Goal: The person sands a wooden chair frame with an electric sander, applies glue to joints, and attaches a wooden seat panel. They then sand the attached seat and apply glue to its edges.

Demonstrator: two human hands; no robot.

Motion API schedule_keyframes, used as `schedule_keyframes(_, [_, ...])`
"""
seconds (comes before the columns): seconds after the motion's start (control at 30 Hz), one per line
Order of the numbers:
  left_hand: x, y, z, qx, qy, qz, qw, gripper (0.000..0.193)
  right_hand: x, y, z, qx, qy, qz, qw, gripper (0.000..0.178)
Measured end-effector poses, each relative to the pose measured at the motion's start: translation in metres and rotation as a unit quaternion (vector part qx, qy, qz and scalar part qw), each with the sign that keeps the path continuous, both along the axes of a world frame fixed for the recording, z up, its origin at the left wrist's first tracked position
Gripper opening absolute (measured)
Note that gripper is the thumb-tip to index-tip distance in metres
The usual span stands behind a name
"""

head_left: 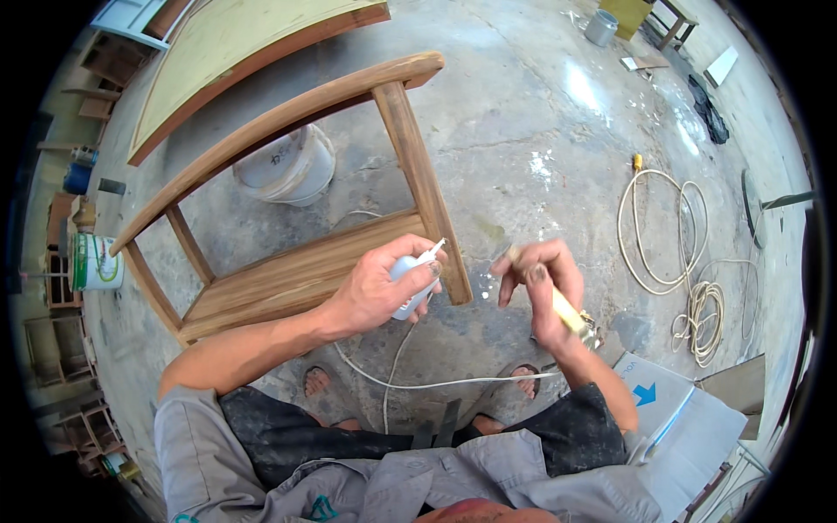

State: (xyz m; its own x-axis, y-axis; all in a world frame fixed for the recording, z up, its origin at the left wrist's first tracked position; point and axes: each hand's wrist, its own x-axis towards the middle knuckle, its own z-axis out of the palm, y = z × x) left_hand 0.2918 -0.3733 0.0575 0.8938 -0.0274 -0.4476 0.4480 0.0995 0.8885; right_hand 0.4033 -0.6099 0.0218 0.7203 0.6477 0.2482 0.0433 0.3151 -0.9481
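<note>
My left hand [370,283] is closed around a small white squeeze bottle [403,268], its thin nozzle tilted up and to the right. That hand is in front of a wooden frame [410,144], which has a curved top rail, upright posts and a wide lower board [288,261]. The nozzle tip is close to the frame's right post; whether they touch I cannot tell. Right of the frame, my right hand [558,272] has its fingers curled around a pale yellow, strip-like thing [568,312]. Its kind is unclear, and the fingers are partly blurred.
Behind the frame stands a white bucket [292,170], with a large wooden panel [235,52] at the upper left. A coiled cable [702,314] lies at right. Another cord [453,383] crosses the floor by my feet. Flattened cardboard [697,431] is at lower right.
</note>
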Motion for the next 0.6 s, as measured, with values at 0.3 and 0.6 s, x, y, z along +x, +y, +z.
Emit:
schedule_keyframes(0.3, [-0.003, 0.004, 0.002, -0.029, -0.001, 0.019, 0.999, 0.032, -0.037, 0.012, 0.015, -0.101, -0.084, -0.036, 0.991, 0.028])
schedule_keyframes(0.6, [-0.004, 0.004, 0.008, 0.009, 0.000, 0.011, 1.000, 0.023, -0.034, 0.010, 0.023, -0.073, 0.078, -0.026, 0.994, 0.030])
